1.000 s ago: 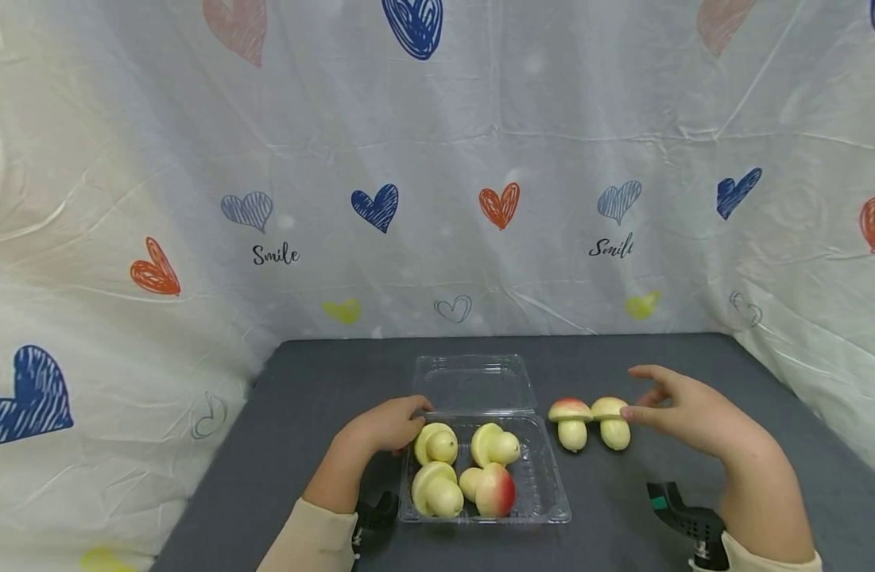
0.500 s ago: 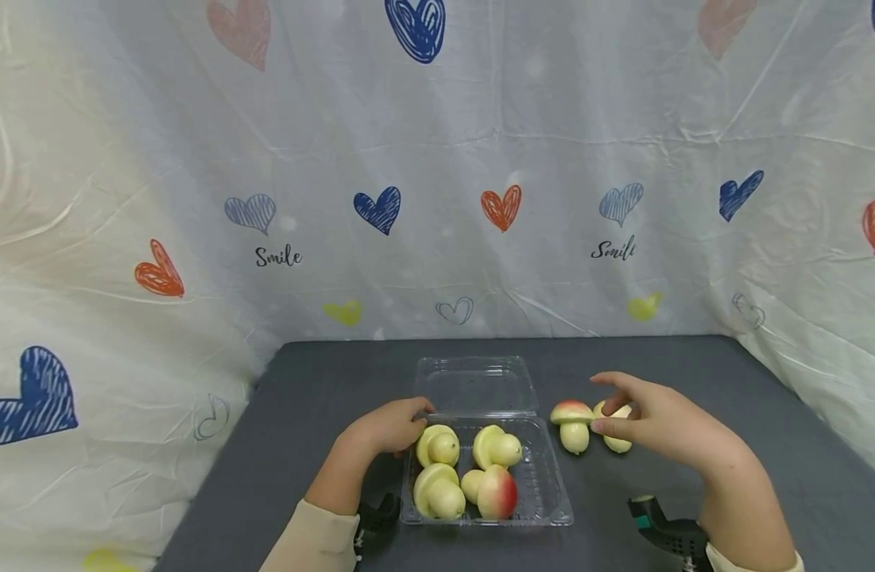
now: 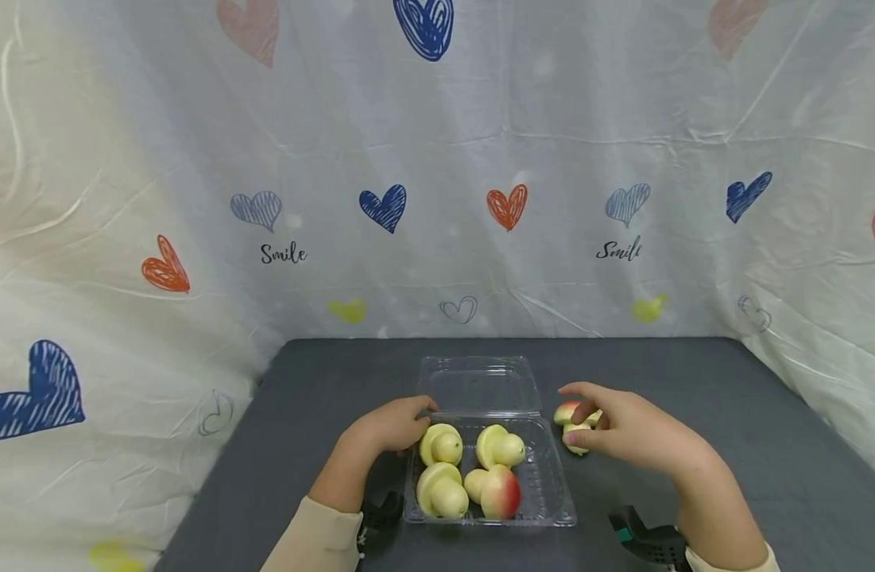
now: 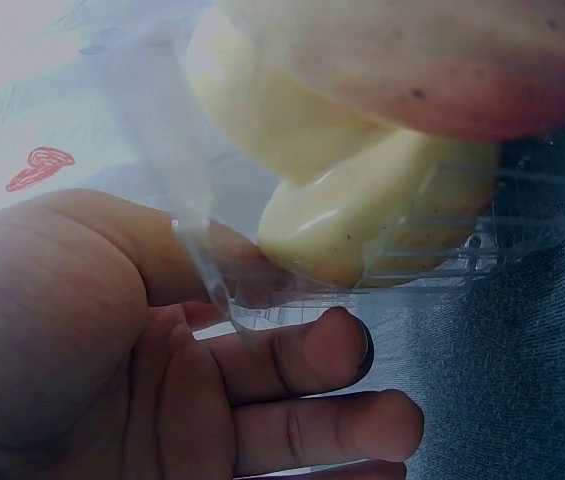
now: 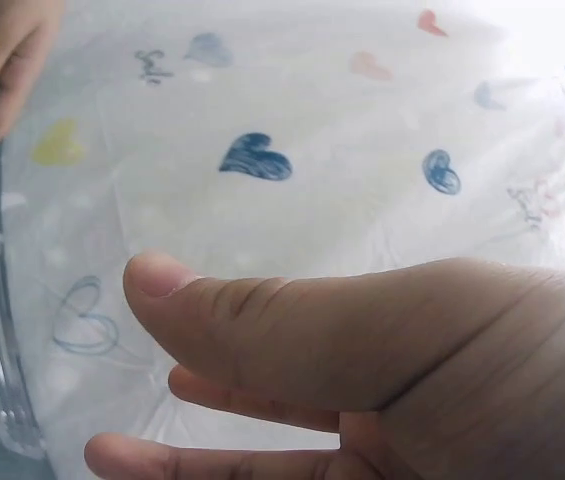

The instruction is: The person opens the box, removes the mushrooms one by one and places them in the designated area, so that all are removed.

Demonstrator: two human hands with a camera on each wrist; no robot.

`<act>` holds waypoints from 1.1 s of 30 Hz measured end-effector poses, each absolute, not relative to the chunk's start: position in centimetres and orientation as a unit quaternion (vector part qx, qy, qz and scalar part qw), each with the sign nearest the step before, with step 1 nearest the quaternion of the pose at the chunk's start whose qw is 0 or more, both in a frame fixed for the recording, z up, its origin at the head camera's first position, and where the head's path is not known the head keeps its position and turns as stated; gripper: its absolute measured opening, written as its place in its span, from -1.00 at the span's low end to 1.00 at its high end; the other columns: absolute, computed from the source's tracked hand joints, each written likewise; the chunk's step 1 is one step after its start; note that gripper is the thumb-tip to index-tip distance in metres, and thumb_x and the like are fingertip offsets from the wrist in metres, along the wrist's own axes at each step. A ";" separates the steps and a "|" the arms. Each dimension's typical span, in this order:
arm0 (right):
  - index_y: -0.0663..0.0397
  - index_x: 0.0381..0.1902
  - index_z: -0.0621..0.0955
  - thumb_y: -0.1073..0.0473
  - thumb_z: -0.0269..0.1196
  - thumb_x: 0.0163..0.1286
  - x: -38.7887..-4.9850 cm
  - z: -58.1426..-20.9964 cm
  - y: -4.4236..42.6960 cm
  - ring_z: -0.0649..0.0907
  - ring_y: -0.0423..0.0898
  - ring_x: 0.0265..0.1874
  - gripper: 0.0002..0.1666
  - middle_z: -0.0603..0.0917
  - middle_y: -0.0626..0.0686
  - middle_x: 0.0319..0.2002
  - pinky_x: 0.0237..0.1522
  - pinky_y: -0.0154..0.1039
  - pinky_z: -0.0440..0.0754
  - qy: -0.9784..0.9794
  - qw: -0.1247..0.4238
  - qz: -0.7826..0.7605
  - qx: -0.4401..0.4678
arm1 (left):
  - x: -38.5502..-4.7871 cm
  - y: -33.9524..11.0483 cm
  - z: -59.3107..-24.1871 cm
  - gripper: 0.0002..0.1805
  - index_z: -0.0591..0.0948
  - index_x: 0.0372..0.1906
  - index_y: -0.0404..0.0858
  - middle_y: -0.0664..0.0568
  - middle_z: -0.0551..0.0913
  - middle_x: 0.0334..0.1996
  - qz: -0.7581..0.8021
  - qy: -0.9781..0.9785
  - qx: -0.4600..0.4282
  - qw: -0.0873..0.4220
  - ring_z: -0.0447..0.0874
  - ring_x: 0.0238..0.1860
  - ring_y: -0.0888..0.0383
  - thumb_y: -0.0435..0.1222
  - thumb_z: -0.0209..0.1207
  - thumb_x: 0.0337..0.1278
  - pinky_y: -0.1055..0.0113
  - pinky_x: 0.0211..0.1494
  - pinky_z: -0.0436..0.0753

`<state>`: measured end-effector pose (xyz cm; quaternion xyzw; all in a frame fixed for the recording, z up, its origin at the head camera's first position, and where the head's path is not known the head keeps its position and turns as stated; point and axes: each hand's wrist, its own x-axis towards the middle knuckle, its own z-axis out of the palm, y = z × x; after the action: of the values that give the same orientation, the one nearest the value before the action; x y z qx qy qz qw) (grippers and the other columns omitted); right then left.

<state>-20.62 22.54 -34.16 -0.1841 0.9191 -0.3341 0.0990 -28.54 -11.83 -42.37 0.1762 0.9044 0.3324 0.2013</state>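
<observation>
A clear plastic box (image 3: 560, 496) stands on the table with several pale yellow mushrooms (image 3: 443, 494) in it. One mushroom (image 3: 505, 494) there has a red cap. My left hand (image 3: 390, 425) holds the box's left wall near the back corner; in the left wrist view its thumb and fingers lie on either side of the clear wall. To the right of the box, my right hand (image 3: 633, 429) hovers, thumb and fingers apart, above two more mushrooms. The red-topped one (image 3: 566, 411) is partly covered by the fingers, the other almost wholly hidden. In the right wrist view nothing sits in that hand.
Hinged at the back, the box's clear lid (image 3: 480, 385) lies folded away from me. A dark grey cloth covers the table (image 3: 337, 373). A white curtain (image 3: 437, 119) printed with hearts hangs behind and at both sides.
My right hand has moved left, from beside the rightmost mushroom to over the red-topped one nearer the box. The left hand stays at the box.
</observation>
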 end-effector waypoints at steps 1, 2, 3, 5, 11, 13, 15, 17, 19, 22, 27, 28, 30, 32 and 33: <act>0.09 0.42 0.44 -0.08 0.41 0.39 -20.7 -34.3 22.2 0.65 -0.08 -0.28 -0.23 0.65 -0.04 -0.09 -0.28 -0.15 0.57 0.918 0.100 -0.334 -0.188 | -28.6 -11.8 -42.4 -0.58 0.45 0.42 -0.27 -0.04 0.54 -0.52 0.332 0.905 0.176 0.201 0.35 -0.65 0.11 -0.30 -0.09 0.63 0.19 -0.48 0.42; 0.09 0.41 0.45 -0.08 0.41 0.39 -20.7 -34.5 21.9 0.65 -0.09 -0.28 -0.24 0.65 -0.05 -0.09 -0.28 -0.14 0.58 0.918 0.099 -0.330 -0.194 | -28.6 -11.9 -42.4 -0.58 0.45 0.42 -0.27 -0.04 0.54 -0.53 0.331 0.905 0.176 0.201 0.35 -0.65 0.12 -0.30 -0.09 0.63 0.20 -0.49 0.42; 0.09 0.40 0.46 -0.09 0.41 0.38 -20.8 -34.7 21.7 0.64 -0.11 -0.30 -0.25 0.65 -0.07 -0.10 -0.29 -0.16 0.57 0.920 0.098 -0.325 -0.198 | -28.6 -11.9 -42.5 -0.58 0.45 0.42 -0.27 -0.04 0.54 -0.53 0.331 0.905 0.175 0.200 0.34 -0.66 0.12 -0.30 -0.09 0.63 0.21 -0.49 0.41; 0.06 0.39 0.48 -0.12 0.38 0.40 -21.0 -35.1 21.0 0.63 -0.16 -0.33 -0.28 0.65 -0.11 -0.12 -0.31 -0.17 0.56 0.923 0.094 -0.311 -0.205 | -28.6 -11.9 -42.5 -0.58 0.45 0.42 -0.27 -0.04 0.54 -0.53 0.331 0.906 0.174 0.201 0.34 -0.66 0.12 -0.31 -0.10 0.63 0.21 -0.49 0.41; 0.08 0.38 0.49 -0.11 0.30 0.49 -21.6 -36.3 19.4 0.55 -0.17 -0.49 -0.35 0.65 -0.12 -0.22 -0.42 -0.21 0.51 0.921 0.097 -0.308 -0.216 | -28.7 -12.0 -42.6 -0.58 0.45 0.42 -0.26 -0.04 0.53 -0.56 0.329 0.906 0.174 0.201 0.34 -0.66 0.12 -0.31 -0.11 0.63 0.20 -0.50 0.41; 0.11 0.37 0.50 -0.07 0.31 0.49 -21.8 -36.7 19.1 0.54 -0.16 -0.52 -0.37 0.65 -0.11 -0.23 -0.43 -0.21 0.51 0.919 0.097 -0.309 -0.225 | -28.7 -12.0 -42.6 -0.58 0.45 0.42 -0.26 -0.03 0.52 -0.58 0.326 0.907 0.175 0.200 0.34 -0.67 0.12 -0.31 -0.11 0.63 0.18 -0.49 0.42; 0.12 0.35 0.51 -0.05 0.32 0.49 -22.0 -37.0 18.8 0.53 -0.17 -0.55 -0.39 0.65 -0.10 -0.23 -0.43 -0.21 0.52 0.919 0.095 -0.305 -0.231 | -28.8 -11.9 -42.6 -0.58 0.45 0.42 -0.26 -0.03 0.51 -0.59 0.326 0.908 0.175 0.199 0.33 -0.67 0.12 -0.31 -0.11 0.63 0.17 -0.48 0.43; 0.13 0.35 0.52 -0.04 0.32 0.48 -22.1 -37.3 18.5 0.53 -0.17 -0.58 -0.39 0.65 -0.08 -0.21 -0.44 -0.21 0.53 0.918 0.096 -0.304 -0.234 | -28.8 -11.9 -42.6 -0.58 0.45 0.42 -0.26 -0.03 0.50 -0.60 0.326 0.908 0.176 0.199 0.32 -0.68 0.12 -0.31 -0.12 0.63 0.16 -0.48 0.43; 0.12 0.35 0.51 -0.05 0.33 0.48 -22.3 -37.7 18.2 0.52 -0.16 -0.59 -0.38 0.65 -0.05 -0.18 -0.46 -0.20 0.53 0.919 0.094 -0.304 -0.232 | -28.8 -11.9 -42.7 -0.57 0.45 0.43 -0.26 -0.02 0.49 -0.62 0.325 0.908 0.176 0.199 0.32 -0.69 0.12 -0.31 -0.12 0.63 0.16 -0.49 0.42; 0.11 0.38 0.50 -0.06 0.34 0.47 -22.6 -38.2 17.7 0.53 -0.15 -0.57 -0.35 0.66 0.03 -0.10 -0.45 -0.17 0.53 0.922 0.092 -0.303 -0.222 | -28.8 -11.9 -42.6 -0.57 0.44 0.43 -0.26 -0.01 0.46 -0.66 0.325 0.907 0.177 0.200 0.30 -0.71 0.12 -0.31 -0.13 0.64 0.19 -0.51 0.40; 0.14 0.37 0.51 -0.04 0.36 0.45 -22.8 -38.9 16.8 0.63 -0.07 -0.31 -0.35 0.65 0.12 -0.02 -0.26 -0.05 0.58 0.928 0.087 -0.288 -0.219 | -28.9 -11.8 -42.6 -0.57 0.45 0.43 -0.26 0.00 0.44 -0.67 0.324 0.908 0.177 0.199 0.29 -0.71 0.12 -0.31 -0.12 0.63 0.21 -0.53 0.38; 0.13 0.36 0.52 -0.05 0.37 0.44 -22.8 -39.1 16.7 0.64 -0.05 -0.25 -0.36 0.65 0.12 -0.03 -0.23 -0.02 0.58 0.930 0.087 -0.284 -0.215 | -28.8 -11.8 -42.7 -0.58 0.45 0.43 -0.25 -0.01 0.46 -0.66 0.324 0.908 0.177 0.199 0.30 -0.70 0.12 -0.31 -0.12 0.63 0.21 -0.52 0.38; 0.11 0.32 0.55 -0.06 0.37 0.43 -22.7 -39.3 16.3 0.65 0.00 -0.16 -0.38 0.64 0.10 -0.04 -0.19 0.01 0.60 0.936 0.084 -0.273 -0.207 | -28.8 -11.8 -42.7 -0.58 0.45 0.43 -0.26 -0.01 0.47 -0.64 0.325 0.907 0.175 0.202 0.30 -0.70 0.12 -0.30 -0.11 0.63 0.21 -0.52 0.39; 0.08 0.28 0.58 -0.09 0.38 0.42 -22.7 -39.5 16.0 0.65 0.01 -0.16 -0.41 0.63 0.08 -0.07 -0.21 0.02 0.60 0.941 0.082 -0.268 -0.192 | -28.8 -11.8 -42.6 -0.58 0.44 0.43 -0.26 -0.01 0.47 -0.63 0.327 0.906 0.174 0.204 0.30 -0.70 0.12 -0.30 -0.11 0.63 0.21 -0.52 0.39; 0.07 0.27 0.59 -0.09 0.38 0.42 -22.8 -39.7 15.8 0.65 -0.01 -0.20 -0.42 0.63 0.05 -0.10 -0.23 0.01 0.60 0.944 0.080 -0.262 -0.183 | -28.8 -11.8 -42.6 -0.58 0.44 0.43 -0.26 -0.01 0.47 -0.64 0.329 0.906 0.173 0.205 0.29 -0.70 0.12 -0.30 -0.11 0.63 0.21 -0.52 0.39</act>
<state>-22.78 15.84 -39.65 -0.1832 0.9440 -0.2624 0.0797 -28.85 -11.77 -42.60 0.1725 0.9056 0.3290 0.2048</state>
